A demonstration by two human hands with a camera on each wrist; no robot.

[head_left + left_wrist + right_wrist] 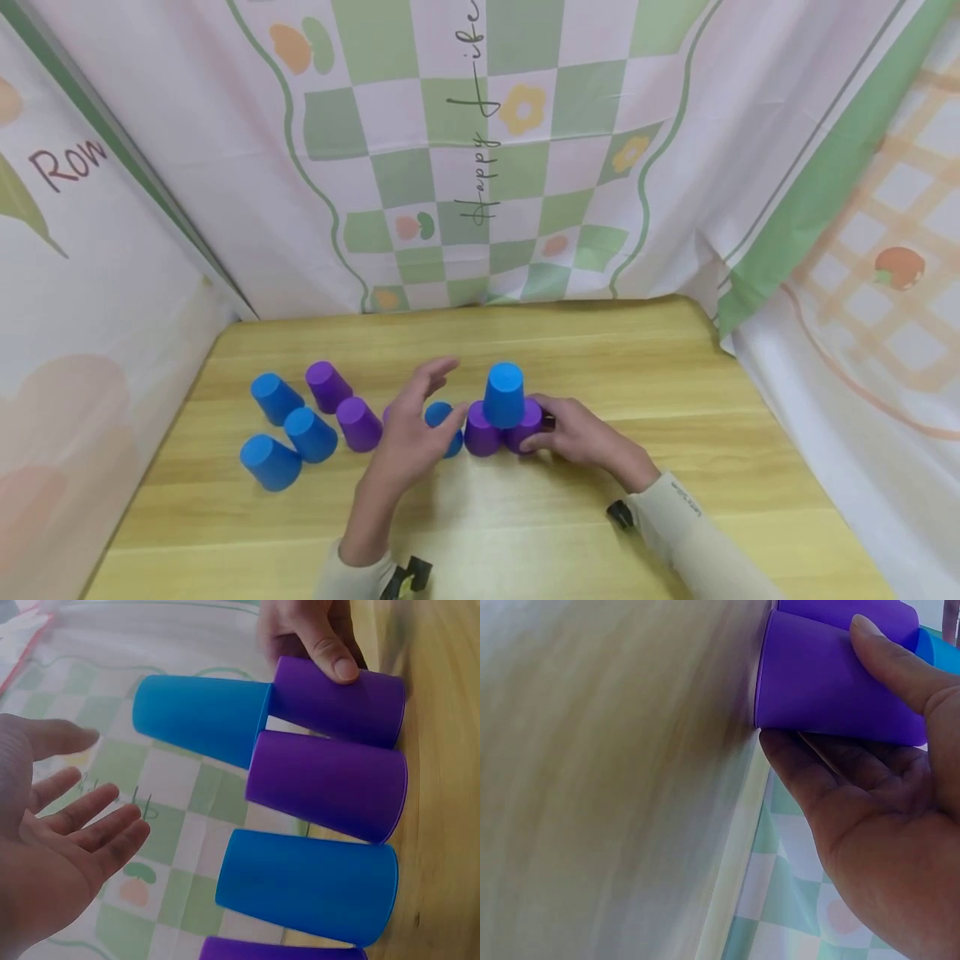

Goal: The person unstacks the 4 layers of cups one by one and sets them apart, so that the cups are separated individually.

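Note:
My right hand (581, 435) holds the right-hand purple cup (832, 682) from its outer side, thumb on the near face and fingers on the far one. Another purple cup (482, 429) stands beside it, and an upside-down blue cup (504, 396) rests across both. My left hand (408, 437) hovers left of this stack with its fingers spread and nothing in them. Just behind its thumb stands another blue cup (307, 885), partly covered in the head view. Beyond that, a purple cup (281, 949) shows only in part at the left wrist view's lower edge.
On the left of the wooden table (540, 533) stand three blue cups (272, 463) and two purple cups (360, 425), all upside down. Printed curtains (517, 167) hang behind the table and along both sides.

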